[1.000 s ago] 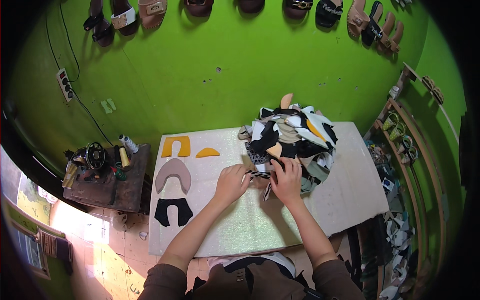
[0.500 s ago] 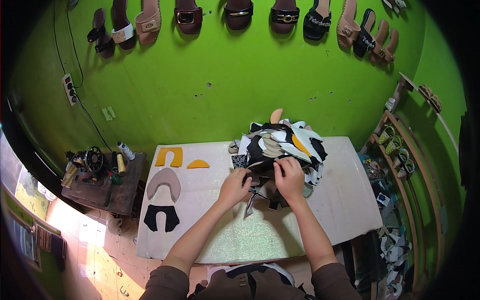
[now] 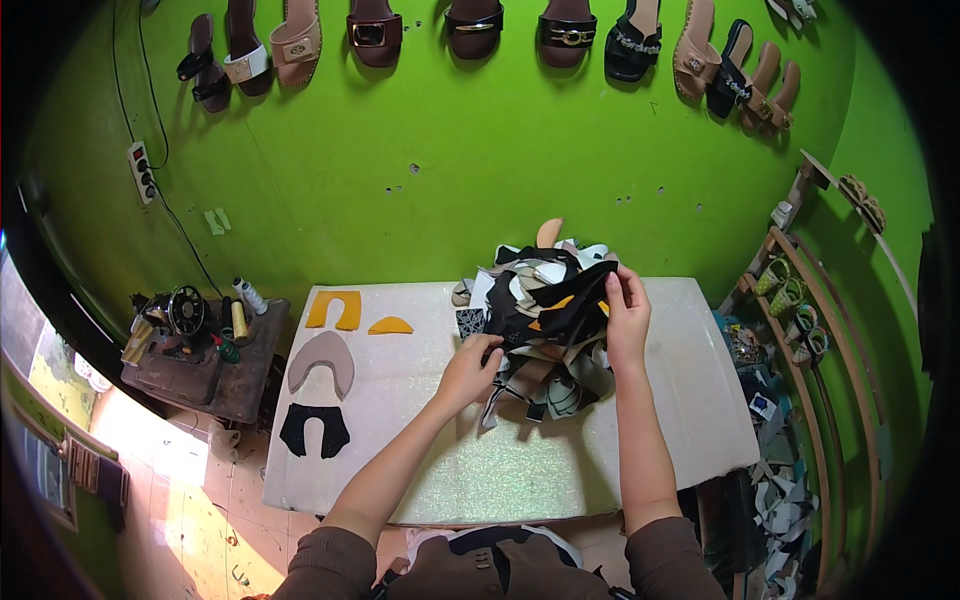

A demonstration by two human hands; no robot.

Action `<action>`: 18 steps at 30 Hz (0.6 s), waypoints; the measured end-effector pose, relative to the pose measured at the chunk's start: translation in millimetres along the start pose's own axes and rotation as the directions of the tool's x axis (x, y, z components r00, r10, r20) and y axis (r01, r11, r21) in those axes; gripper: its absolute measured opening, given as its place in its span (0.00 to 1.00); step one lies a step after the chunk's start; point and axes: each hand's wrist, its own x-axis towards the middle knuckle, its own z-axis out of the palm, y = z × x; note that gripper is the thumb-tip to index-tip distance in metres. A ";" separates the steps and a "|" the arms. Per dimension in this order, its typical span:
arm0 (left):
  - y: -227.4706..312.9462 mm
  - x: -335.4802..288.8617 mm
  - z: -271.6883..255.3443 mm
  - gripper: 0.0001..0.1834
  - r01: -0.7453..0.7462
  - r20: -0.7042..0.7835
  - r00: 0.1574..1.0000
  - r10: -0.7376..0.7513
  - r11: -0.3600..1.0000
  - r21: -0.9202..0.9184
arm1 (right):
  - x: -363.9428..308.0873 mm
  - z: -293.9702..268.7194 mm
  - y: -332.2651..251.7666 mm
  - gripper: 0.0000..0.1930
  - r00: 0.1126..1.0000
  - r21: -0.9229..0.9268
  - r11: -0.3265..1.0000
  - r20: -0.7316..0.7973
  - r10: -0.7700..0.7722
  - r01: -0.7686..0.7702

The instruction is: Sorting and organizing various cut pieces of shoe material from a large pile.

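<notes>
- I see the left hand at the lower left edge of the scrap pile, its fingers curled at a dark piece there; I cannot tell whether they grip it or only rest against it
- The right hand is up at the right side of the pile, thumb and fingers pinched on the corner of a black piece, and I see that corner lifted clear of the scraps below
- My view shows the 2 hands apart, with black material spread between them across the front of the pile
- The pile sits at the far middle of the pale table, a jumble of black, white, grey and beige cuttings, with a peach tip poking out at the top and a black-and-white patterned piece on its left edge
- To the left I have 4 cut pieces lying flat and apart: a yellow arch, a yellow half-round just beside it, a mauve arch nearer, and a black arch nearest the person
- Farther left, I make out a sewing machine on a dark stand
- Sandals hang in a row on the green wall, and a wooden rack stands at the right
</notes>
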 end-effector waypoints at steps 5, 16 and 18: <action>12.7 11.8 -10.0 0.13 -0.007 -0.127 0.992 -0.012 0.990 -0.143 | -4.2 13.4 -8.6 0.11 0.974 -0.030 0.998 0.219 0.058 -0.052; 73.0 -3.0 -35.4 0.16 -0.400 -0.453 0.722 0.524 0.849 0.345 | -13.9 49.3 7.6 0.09 0.962 -0.370 0.927 0.232 0.147 -0.053; 81.1 0.8 -32.8 0.18 -0.382 -0.354 0.797 0.489 0.863 0.331 | -16.0 54.7 7.6 0.09 0.903 -0.101 0.943 0.271 0.332 -0.317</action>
